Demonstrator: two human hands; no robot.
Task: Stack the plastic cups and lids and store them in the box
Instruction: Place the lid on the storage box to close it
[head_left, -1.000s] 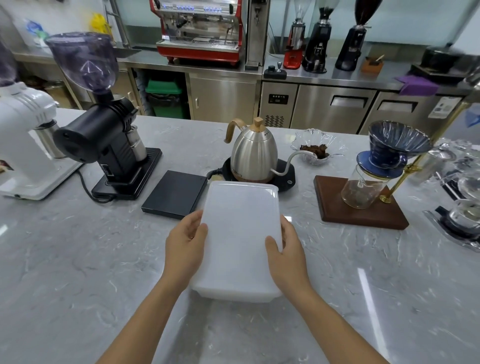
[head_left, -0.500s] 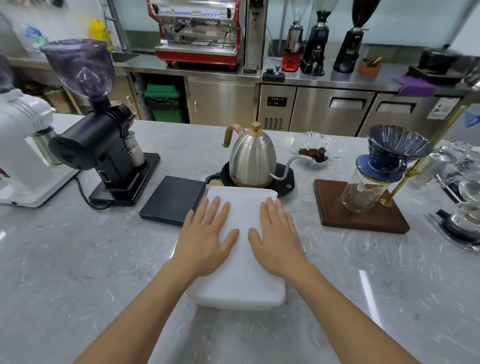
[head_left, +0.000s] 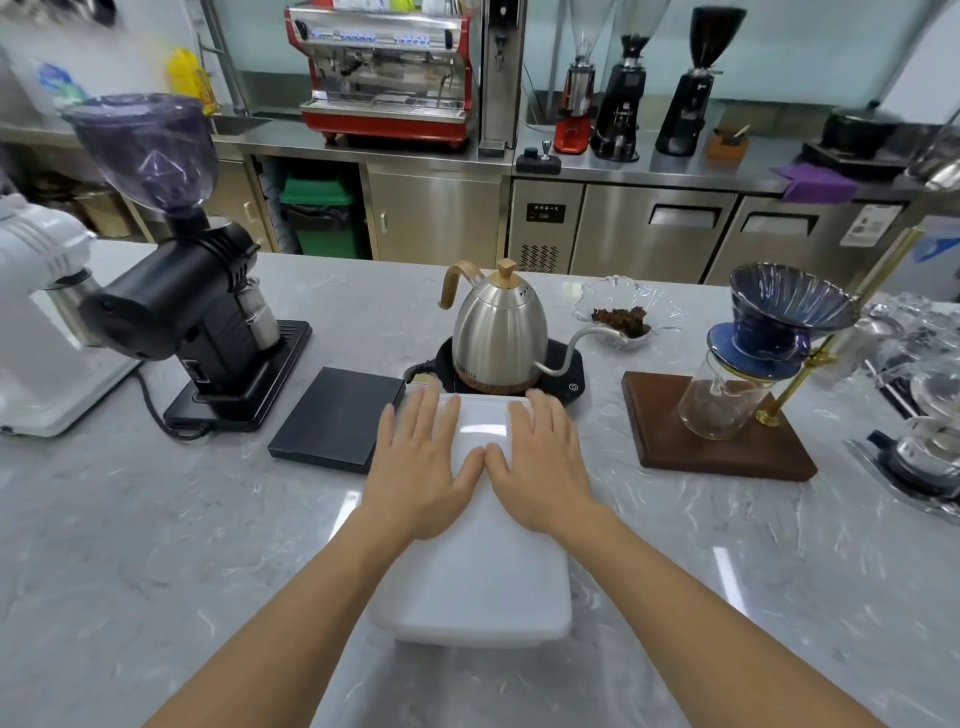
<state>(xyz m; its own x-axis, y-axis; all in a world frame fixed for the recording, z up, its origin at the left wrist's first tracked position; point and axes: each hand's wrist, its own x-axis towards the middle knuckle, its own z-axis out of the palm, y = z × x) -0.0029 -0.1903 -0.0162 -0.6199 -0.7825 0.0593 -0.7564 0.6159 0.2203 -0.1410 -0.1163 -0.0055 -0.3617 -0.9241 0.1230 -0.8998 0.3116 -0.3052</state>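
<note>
On the marble counter, from the left: two grinders, one white and one black, then one black scale just beside one white lidded box. The left hand and right hand lie flat on its lid, fingers straight, thumbs touching. One kettle stands just behind; one dripper stand is farther right. Bare counter lies near the box's front edge.

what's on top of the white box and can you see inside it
Both hands lie flat on the lid of the white box: left hand and right hand, fingers straight, thumbs meeting. The lid covers the box, so its contents cannot be seen.
</note>
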